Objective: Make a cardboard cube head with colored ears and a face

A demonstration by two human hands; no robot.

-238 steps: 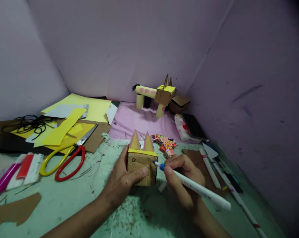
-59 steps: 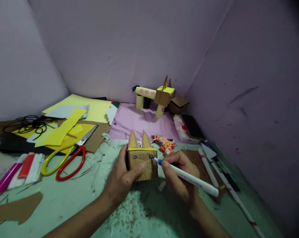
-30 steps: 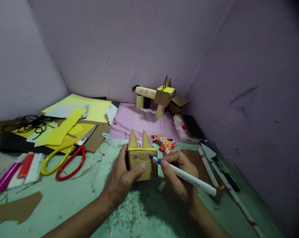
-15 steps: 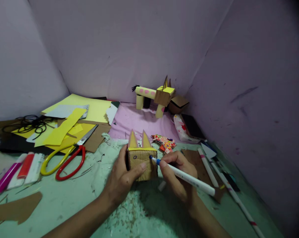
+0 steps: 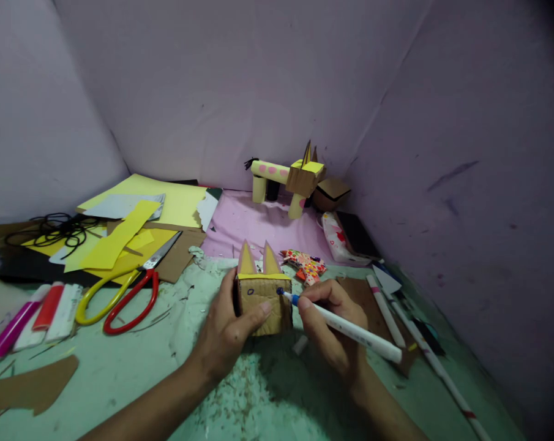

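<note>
A small cardboard box head (image 5: 264,306) with a yellow top strip and two pointed ears stands on the green mat. My left hand (image 5: 225,331) is wrapped round its left side, thumb pressed on the front face. My right hand (image 5: 334,327) pinches a white marker with a blue tip (image 5: 350,331). The tip touches the upper right of the box front, where a small dark oval is drawn. Another small oval sits at the upper left of that face.
Red-and-yellow scissors (image 5: 120,294) lie left, beside markers (image 5: 33,315) and yellow paper (image 5: 120,236). A finished cardboard animal (image 5: 288,177) stands at the back on pink cloth. Pens (image 5: 387,309) lie on the right near the purple wall. A brown card scrap (image 5: 29,389) lies front left.
Since 7.9 s ago a second oval has appeared at the box's upper right, and the box sits slightly farther away. Over the last second the marker tip barely shifts there.
</note>
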